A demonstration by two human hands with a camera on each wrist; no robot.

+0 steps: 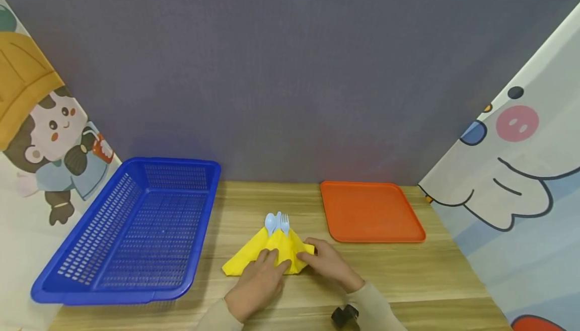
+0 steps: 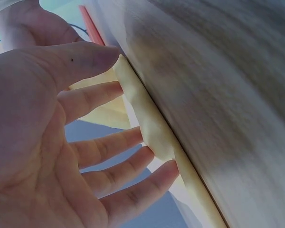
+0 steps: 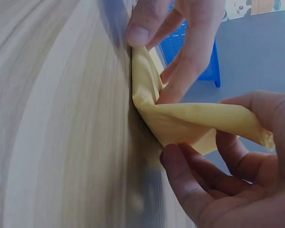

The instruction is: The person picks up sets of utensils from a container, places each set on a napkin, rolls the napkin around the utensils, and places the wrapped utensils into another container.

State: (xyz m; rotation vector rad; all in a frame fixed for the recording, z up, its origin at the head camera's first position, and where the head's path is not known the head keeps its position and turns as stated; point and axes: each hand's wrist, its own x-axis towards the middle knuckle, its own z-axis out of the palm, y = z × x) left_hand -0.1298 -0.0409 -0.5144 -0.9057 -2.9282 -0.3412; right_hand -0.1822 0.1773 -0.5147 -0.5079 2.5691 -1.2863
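A yellow napkin (image 1: pixel 246 261), folded to a rough triangle, lies on the wooden table with a pale blue spoon (image 1: pixel 270 222), knife (image 1: pixel 278 216) and fork (image 1: pixel 285 222) showing above its upper fold. Their lower parts are covered by the napkin. My left hand (image 1: pixel 262 279) presses the napkin's near middle with outstretched fingers; in the left wrist view its fingertips (image 2: pixel 162 172) touch the folded edge. At the right end, my right hand (image 1: pixel 332 264) pinches a raised flap of the napkin (image 3: pixel 199 118) between thumb and fingers.
On the left stands a large blue perforated basket (image 1: pixel 206 230). An orange-red tray (image 1: pixel 373 213) lies at the back right, against the grey wall panel (image 1: pixel 290 79). A small black object (image 1: pixel 345 316) sits by the right wrist. Cartoon-printed sheets border both sides.
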